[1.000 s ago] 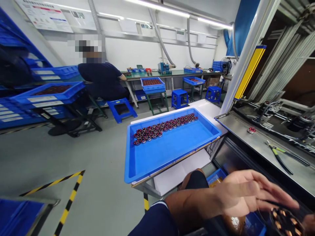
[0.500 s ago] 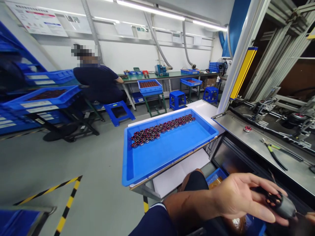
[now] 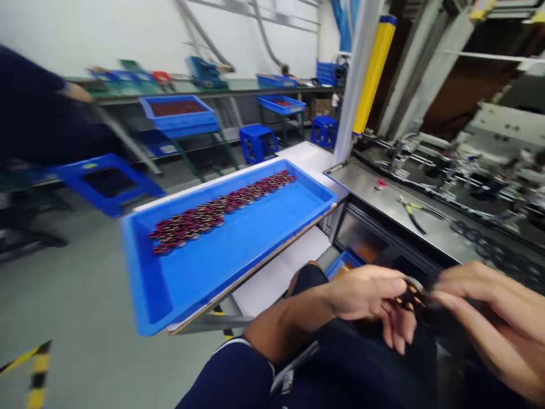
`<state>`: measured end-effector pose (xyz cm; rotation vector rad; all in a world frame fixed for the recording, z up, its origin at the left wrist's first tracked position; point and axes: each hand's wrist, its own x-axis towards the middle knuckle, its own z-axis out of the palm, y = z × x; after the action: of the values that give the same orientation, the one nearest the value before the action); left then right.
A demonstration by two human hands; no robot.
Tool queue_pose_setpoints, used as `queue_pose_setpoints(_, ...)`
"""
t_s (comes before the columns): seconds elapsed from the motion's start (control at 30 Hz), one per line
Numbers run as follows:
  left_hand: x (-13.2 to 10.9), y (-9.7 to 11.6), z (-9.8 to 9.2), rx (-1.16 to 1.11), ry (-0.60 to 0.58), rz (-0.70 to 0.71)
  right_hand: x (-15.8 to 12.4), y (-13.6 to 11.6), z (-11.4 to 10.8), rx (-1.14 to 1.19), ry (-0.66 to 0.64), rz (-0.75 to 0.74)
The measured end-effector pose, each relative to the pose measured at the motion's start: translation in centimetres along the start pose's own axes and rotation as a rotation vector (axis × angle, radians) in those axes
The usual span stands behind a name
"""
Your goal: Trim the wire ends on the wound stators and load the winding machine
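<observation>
My left hand (image 3: 374, 298) is closed around a small round motor stator (image 3: 411, 296) with copper windings, gripping it by its rim between thumb and fingers. Right beside it is my right hand (image 3: 489, 318), its thumb and forefinger pinched together at the stator's right side. What the right fingers hold is blurred and dark, so I cannot make it out. A long blue tray (image 3: 251, 250) stands on a table to the left, with a band of many red-and-copper stators (image 3: 221, 210) packed along its far side.
On the metal bench at right lie pliers (image 3: 412, 215), one red stator (image 3: 380, 184) and a row of dark rings (image 3: 489, 241). Machinery (image 3: 489, 153) stands behind. A blue stool (image 3: 108, 182) and a seated person (image 3: 38, 113) are at left.
The view has swung right and down, so the tray appears further left. My right hand has come into view at the part in my left hand, which has turned.
</observation>
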<state>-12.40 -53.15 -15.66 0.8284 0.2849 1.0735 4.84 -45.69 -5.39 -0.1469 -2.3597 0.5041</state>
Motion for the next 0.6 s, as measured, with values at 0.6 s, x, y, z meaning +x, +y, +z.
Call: queue_pose_setpoints(0.6,-0.2,-0.3,2.0,0.380,0.419,0.725,0.2,-0.3,1.2,0.206,0.180,0.255)
